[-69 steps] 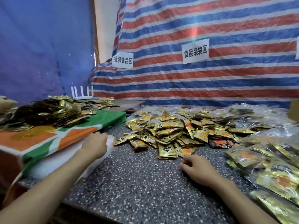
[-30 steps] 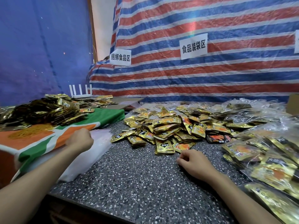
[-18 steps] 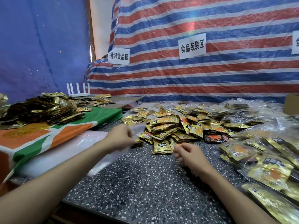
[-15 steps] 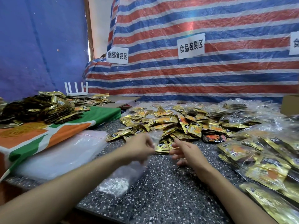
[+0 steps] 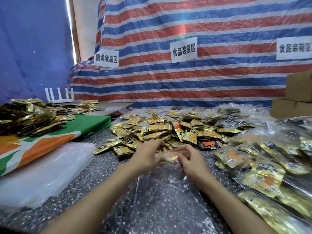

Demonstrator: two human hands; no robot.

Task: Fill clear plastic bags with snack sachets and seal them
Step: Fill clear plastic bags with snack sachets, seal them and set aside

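An empty clear plastic bag (image 5: 162, 196) lies flat on the speckled counter (image 5: 87, 181) in front of me. My left hand (image 5: 146, 156) and my right hand (image 5: 190, 161) both pinch its far edge, close together, fingers curled on the plastic. Just beyond my hands spreads a heap of loose gold snack sachets (image 5: 157, 130). A stack of empty clear bags (image 5: 45, 171) sits at the left.
Filled clear bags of sachets (image 5: 263, 159) pile up along the right side. A green and orange box (image 5: 50, 141) at the left carries dark gold sachets (image 5: 28, 119). Cardboard boxes (image 5: 295, 100) stand at the far right, a striped tarp behind.
My left hand took one clear bag off the stack at the left and carried it to the middle. My right hand moved in and now pinches the bag's edge too.
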